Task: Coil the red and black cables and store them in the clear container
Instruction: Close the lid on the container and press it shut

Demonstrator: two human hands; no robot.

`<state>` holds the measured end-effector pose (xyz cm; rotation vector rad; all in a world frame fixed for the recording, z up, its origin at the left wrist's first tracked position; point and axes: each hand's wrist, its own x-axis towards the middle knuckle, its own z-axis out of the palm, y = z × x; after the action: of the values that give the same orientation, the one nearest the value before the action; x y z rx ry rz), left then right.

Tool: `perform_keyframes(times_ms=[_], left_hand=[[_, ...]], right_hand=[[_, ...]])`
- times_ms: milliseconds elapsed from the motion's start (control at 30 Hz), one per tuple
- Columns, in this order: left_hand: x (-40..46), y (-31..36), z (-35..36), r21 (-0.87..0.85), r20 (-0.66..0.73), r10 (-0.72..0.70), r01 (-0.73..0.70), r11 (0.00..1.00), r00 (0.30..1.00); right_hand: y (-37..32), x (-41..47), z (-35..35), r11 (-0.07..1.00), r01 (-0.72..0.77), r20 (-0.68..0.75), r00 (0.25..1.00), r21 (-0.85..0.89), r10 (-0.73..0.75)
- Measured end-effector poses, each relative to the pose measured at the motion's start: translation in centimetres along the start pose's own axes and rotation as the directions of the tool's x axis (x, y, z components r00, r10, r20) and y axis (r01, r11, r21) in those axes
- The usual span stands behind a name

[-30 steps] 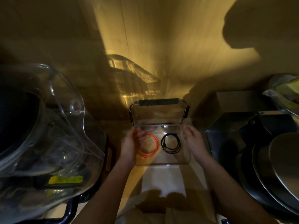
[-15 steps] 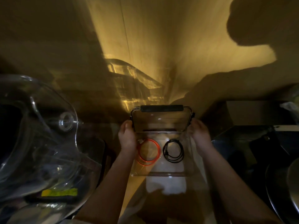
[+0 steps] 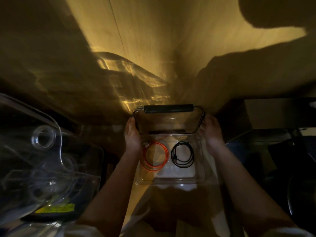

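- The clear container sits in the middle of the dim counter, its near wall closest to the viewer, both forearms reaching in on either side of it.
- Inside the container, the red cable lies coiled on the left half of the floor and the black cable coiled on the right half, side by side and apart.
- The left hand presses against the container's far left corner, fingers curled at the lid's edge.
- The right hand grips the far right corner likewise.
- The lid stands raised at the container's far side, a black bar along its top.
- Left of the container bulks a large transparent dome.
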<state>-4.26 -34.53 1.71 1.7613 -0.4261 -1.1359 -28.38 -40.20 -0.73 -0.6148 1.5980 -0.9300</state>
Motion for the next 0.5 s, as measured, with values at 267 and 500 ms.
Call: perform_keyframes(times_ms=[267, 500], left_hand=[[-0.8, 1.0, 0.3, -0.052, -0.01, 0.004, -0.004, 0.999, 1.0], [-1.5, 2.3, -0.1, -0.129, 0.008, -0.008, 0.009, 0.992, 1.0]], right_hand=[[1.2, 1.0, 0.1, 1.0, -0.004, 0.022, 1.0, -0.011, 0.004], [1.5, 1.2, -0.4, 1.0, 0.007, -0.005, 1.0, -0.022, -0.007]])
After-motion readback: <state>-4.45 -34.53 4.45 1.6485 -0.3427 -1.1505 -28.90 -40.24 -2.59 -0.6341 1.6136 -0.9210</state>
